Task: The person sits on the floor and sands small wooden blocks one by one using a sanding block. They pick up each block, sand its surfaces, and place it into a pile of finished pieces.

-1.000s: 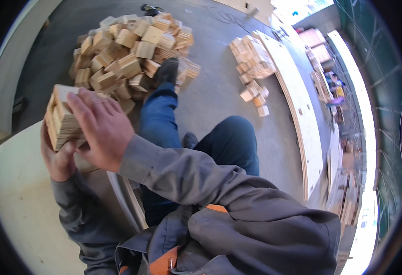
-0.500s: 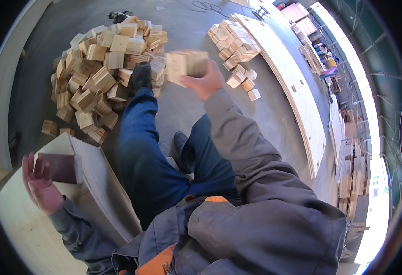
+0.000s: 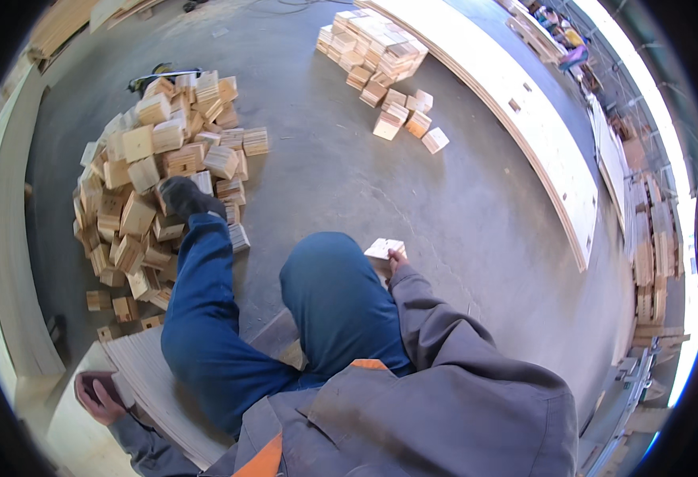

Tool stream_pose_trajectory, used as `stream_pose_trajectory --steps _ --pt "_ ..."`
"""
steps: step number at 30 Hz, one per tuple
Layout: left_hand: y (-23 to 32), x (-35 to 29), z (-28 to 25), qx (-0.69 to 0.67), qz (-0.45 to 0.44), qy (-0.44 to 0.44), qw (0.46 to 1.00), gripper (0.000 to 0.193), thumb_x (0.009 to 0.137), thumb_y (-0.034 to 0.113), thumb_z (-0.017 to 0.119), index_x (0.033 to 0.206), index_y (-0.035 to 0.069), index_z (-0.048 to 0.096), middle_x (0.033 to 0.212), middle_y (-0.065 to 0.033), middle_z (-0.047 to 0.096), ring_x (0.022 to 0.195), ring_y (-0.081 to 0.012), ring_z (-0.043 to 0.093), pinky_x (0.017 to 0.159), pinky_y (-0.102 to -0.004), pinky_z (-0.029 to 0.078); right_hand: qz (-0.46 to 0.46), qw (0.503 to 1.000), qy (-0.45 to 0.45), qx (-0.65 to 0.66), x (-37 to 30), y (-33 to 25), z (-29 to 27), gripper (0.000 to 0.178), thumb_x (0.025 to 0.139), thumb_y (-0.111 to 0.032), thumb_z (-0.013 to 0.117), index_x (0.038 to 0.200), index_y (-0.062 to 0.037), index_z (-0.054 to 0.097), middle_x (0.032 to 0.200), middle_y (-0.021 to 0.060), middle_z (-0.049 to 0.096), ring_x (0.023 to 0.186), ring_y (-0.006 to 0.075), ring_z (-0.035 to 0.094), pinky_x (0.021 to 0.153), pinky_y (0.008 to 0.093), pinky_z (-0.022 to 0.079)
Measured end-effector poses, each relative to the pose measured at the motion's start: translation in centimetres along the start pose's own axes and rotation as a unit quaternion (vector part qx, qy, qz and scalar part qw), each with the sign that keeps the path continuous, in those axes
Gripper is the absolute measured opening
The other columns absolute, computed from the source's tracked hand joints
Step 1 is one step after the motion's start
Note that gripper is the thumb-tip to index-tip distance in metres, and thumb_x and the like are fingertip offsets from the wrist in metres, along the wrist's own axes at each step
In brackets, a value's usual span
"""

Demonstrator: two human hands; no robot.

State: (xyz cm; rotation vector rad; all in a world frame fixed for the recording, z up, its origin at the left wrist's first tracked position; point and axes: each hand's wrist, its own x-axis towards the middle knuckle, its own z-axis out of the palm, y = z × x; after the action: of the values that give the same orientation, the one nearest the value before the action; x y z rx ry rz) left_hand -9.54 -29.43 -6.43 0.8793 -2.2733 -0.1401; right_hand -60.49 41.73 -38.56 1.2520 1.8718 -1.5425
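My right hand point(image 3: 397, 261) grips a pale wooden block point(image 3: 384, 249) at its near side, low beside my right knee. The block's light top shows; its underside is partly hidden by my hand and knee. At the lower left, my left hand point(image 3: 102, 401) rests with curled fingers on a dark brown, square-faced piece point(image 3: 118, 385) that lies on a stack of plywood sheets point(image 3: 154, 362). A large heap of wooden blocks point(image 3: 138, 144) spreads over the floor at the left, my left shoe point(image 3: 190, 197) against its near right side.
Farther off, more blocks stand in a neat stack point(image 3: 377, 40), with several loose blocks point(image 3: 418, 123) before it. A long pale panel stack point(image 3: 516, 103) runs along the right. Timber piles point(image 3: 651, 230) stand beyond it. A tool point(image 3: 162, 78) lies behind the heap.
My right hand has swung from near the heap down and back to my right knee, carrying the block. My left hand has lowered onto the dark brown piece. The view has turned.
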Motion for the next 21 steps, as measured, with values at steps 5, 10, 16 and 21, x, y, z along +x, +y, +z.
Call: stream_pose_trajectory --steps 5,10,16,21 --pt "-0.5 -1.1 0.9 0.007 -0.008 0.014 1.000 0.047 0.111 0.029 0.060 0.145 -0.002 0.065 0.148 -0.0222 0.062 0.134 -0.0365 0.060 0.118 -0.0464 0.046 -0.002 0.999 -0.042 -0.036 6.1 5.2 -1.3 0.072 0.086 -0.054 0.086 0.149 -0.0264 0.062 0.142 0.0153 0.064 0.115 0.0455 0.057 0.084 0.0594 0.048" --pt "-0.6 -0.4 -2.2 0.048 -0.008 -0.011 0.999 0.048 0.110 0.029 0.054 0.142 -0.003 0.067 0.147 -0.0228 0.063 0.135 -0.0373 0.060 0.119 -0.0472 0.045 0.081 0.992 -0.053 0.077 4.1 5.3 2.3 0.070 0.089 -0.052 0.084 0.150 -0.0282 0.059 0.139 0.0092 0.065 0.119 0.0386 0.058 0.092 0.0577 0.047" --pt "-2.3 -1.0 -3.9 0.064 -0.029 -0.063 0.995 0.051 0.110 0.030 0.052 0.149 -0.003 0.061 0.151 -0.0235 0.059 0.139 -0.0383 0.057 0.121 -0.0496 0.043 0.131 0.972 -0.041 0.193 6.1 -2.2 5.9 0.071 0.090 -0.052 0.082 0.153 -0.0299 0.055 0.144 0.0042 0.063 0.128 0.0352 0.054 0.101 0.0568 0.043" --pt "-2.7 0.5 -2.5 0.017 -0.030 -0.070 0.997 0.051 0.111 0.028 0.051 0.151 -0.003 0.060 0.153 -0.0230 0.058 0.140 -0.0381 0.056 0.122 -0.0495 0.042 0.029 0.962 -0.052 0.266 11.7 -17.5 6.5 0.061 0.085 -0.063 0.083 0.138 -0.0390 0.064 0.137 -0.0025 0.064 0.121 0.0276 0.054 0.094 0.0508 0.044"
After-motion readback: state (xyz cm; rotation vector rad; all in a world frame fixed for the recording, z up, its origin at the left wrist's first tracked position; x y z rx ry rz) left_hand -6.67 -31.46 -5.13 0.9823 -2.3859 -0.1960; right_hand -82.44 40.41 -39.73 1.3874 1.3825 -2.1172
